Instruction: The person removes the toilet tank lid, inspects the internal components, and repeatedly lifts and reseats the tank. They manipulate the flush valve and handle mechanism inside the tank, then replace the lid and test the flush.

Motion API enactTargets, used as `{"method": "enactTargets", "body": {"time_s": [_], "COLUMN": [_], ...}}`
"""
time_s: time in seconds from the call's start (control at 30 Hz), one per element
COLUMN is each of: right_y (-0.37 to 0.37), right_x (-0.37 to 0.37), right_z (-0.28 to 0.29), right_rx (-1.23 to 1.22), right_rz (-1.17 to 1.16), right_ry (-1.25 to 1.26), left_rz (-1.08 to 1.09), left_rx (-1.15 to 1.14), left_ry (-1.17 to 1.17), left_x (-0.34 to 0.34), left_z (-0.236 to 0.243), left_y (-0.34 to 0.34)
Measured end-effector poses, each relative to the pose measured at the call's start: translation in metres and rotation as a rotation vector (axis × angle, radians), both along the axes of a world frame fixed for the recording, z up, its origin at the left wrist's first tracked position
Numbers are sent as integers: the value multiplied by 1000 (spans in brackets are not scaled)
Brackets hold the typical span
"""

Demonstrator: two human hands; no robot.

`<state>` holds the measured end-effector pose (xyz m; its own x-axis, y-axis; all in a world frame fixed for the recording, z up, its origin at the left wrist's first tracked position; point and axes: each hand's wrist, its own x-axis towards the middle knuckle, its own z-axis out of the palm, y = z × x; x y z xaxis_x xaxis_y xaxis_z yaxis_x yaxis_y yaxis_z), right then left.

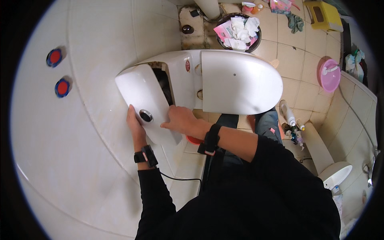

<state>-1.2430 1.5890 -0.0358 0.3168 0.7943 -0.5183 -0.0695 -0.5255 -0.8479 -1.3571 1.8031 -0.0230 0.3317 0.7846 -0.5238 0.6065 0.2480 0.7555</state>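
A white toilet tank lid (138, 86) with a round chrome flush button (146, 115) sits askew on the toilet tank (180, 66). Along its right side a dark gap shows part of the tank's inside. My left hand (136, 125) grips the lid's left edge near the button, its fingers partly hidden. On the opposite edge, my right hand (182, 119) is closed round the lid, thumb on top and fingers underneath, beside the gap. To the right, the toilet seat cover (240, 82) is down.
A dark waste bin (260, 40) full of tissues stands beyond the toilet. A yellow stool (323, 16), a pink basin (330, 76) and several bottles (287, 113) are on the tiled floor at the right. A washbasin (337, 174) stands at lower right. White wall (88, 132) borders the left.
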Motion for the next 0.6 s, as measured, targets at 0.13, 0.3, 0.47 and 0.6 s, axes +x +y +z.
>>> {"method": "enactTargets", "body": {"time_s": [0.13, 0.3, 0.47, 0.6], "right_y": [-12, -15, -17, -19], "right_x": [-11, -27, -31, -30], "right_z": [-7, -15, -29, -40], "right_rx": [88, 152, 203, 216], "right_rz": [-29, -22, -58, -87], "right_ry": [54, 107, 98, 76], "left_rz": [20, 9, 45, 99], "left_rx": [-35, 60, 100, 125], "left_ry": [-131, -44, 35, 86], "left_x": [3, 9, 10, 9], "left_z": [8, 6, 2, 1], "left_y": [-15, -17, -14, -16]}}
